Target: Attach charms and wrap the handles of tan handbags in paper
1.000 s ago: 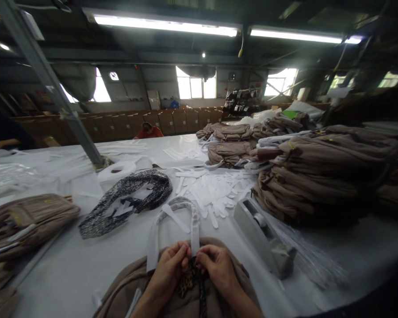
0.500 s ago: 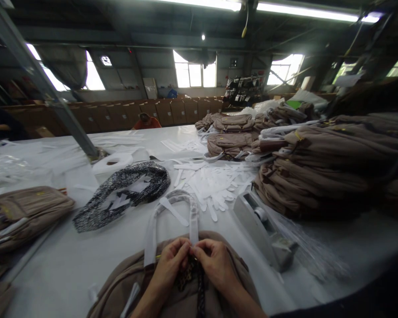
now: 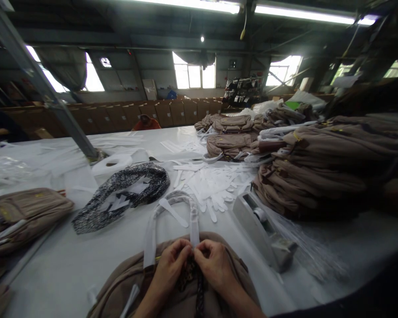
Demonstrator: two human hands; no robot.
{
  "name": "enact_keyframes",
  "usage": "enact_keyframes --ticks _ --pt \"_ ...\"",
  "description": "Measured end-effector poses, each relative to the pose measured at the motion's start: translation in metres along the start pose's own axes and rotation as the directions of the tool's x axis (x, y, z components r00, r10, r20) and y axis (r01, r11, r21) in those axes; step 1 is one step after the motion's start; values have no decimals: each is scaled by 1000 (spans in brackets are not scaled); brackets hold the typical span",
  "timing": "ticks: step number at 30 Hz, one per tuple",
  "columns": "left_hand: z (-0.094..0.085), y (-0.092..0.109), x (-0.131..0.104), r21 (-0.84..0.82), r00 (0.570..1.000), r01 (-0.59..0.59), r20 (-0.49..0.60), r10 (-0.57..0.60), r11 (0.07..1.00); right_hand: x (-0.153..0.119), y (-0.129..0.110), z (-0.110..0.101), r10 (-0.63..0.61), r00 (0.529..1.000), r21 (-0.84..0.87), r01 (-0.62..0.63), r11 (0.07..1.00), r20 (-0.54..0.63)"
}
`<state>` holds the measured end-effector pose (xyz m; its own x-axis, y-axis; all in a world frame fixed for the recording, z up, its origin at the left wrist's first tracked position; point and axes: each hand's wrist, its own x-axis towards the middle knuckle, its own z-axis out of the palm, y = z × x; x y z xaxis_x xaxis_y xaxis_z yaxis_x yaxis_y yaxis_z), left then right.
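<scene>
Left hand (image 3: 174,260) and right hand (image 3: 214,265), pinched narrow, meet beside the wrapped handle (image 3: 194,221); what they hold, one cannot tell. Beneath lies the brown bag (image 3: 181,304). Seemingly delicate handle work, calling next for steadiness.

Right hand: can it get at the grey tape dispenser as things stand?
Probably yes: the tape dispenser stands just right of the bag, nothing tall between. The right hand looks busy by the handle, though.
</scene>
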<state>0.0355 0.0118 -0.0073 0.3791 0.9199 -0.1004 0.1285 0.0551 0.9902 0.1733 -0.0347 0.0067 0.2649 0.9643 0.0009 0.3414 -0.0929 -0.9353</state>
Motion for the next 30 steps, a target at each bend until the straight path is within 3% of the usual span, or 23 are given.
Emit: enact_keyframes --ticks 3,11,18,30 --pt "0 4 0 62 999 -49 -20 50 997 0 1 1 5 1000 -32 -6 999 -25" --pt "0 0 1 45 999 -14 52 11 999 1 4 2 -16 999 -46 15 999 -30" --pt "0 -1 2 -53 997 65 45 -62 997 1 5 3 -25 999 -47 24 999 -34" --pt "-1 -4 2 -37 997 49 61 -47 998 0 5 3 -28 999 -52 26 998 -32"
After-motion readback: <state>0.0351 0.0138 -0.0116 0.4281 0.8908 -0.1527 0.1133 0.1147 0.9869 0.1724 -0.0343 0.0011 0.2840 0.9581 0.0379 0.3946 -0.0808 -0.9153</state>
